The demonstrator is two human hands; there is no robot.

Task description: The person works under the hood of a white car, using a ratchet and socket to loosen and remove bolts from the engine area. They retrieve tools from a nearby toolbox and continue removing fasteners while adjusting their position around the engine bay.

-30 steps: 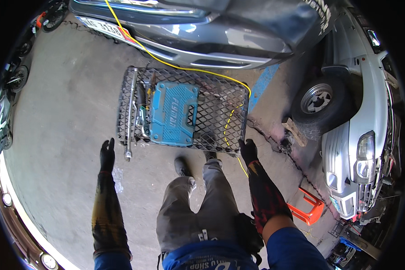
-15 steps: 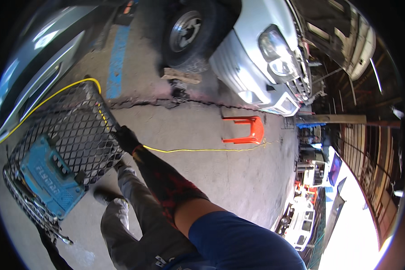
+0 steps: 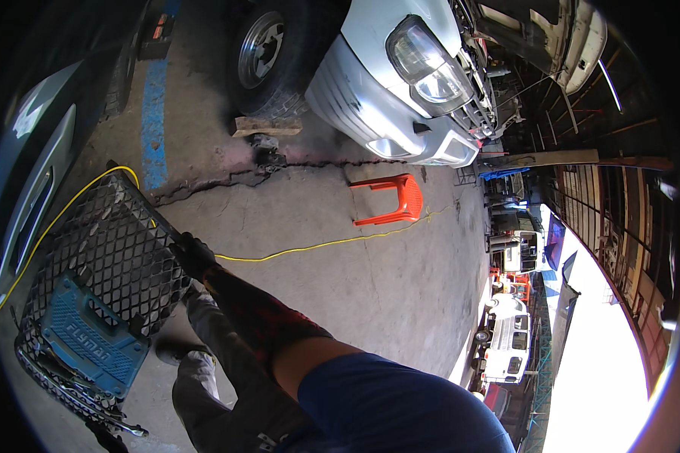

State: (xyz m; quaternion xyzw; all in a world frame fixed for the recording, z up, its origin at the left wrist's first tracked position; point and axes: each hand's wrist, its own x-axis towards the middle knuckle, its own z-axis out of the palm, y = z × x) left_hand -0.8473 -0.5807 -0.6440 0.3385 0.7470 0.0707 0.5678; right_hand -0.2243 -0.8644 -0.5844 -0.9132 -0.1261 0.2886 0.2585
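A black metal mesh tray [image 3: 121,249] is at the left, reaching from the car there toward my legs. My right hand [image 3: 194,257], in a black glove and dark patterned arm sleeve, is closed round its right-hand rim bar. Dark against the floor at the lower left, my left hand [image 3: 107,436] is at the tray's near corner and appears to grip it; its fingers are mostly hidden. On the mesh lies a blue plastic tool case [image 3: 94,340] with a built-in handle. Several metal wrenches [image 3: 125,424] lie beside it, along the tray's near left edge.
A yellow cable [image 3: 302,250] runs over the concrete floor, past an orange plastic chair [image 3: 408,198]. A silver vehicle [image 3: 355,98] with a wheel [image 3: 261,51] stands ahead, a wooden block [image 3: 268,127] beside it. Another car [image 3: 34,196] is close on the left. White vans [image 3: 510,340] stand far right.
The view has shifted, so the silver vehicle and chair appear further left. Tray and tool case sit slightly lower and to the right in view. My right hand keeps its hold on the rim.
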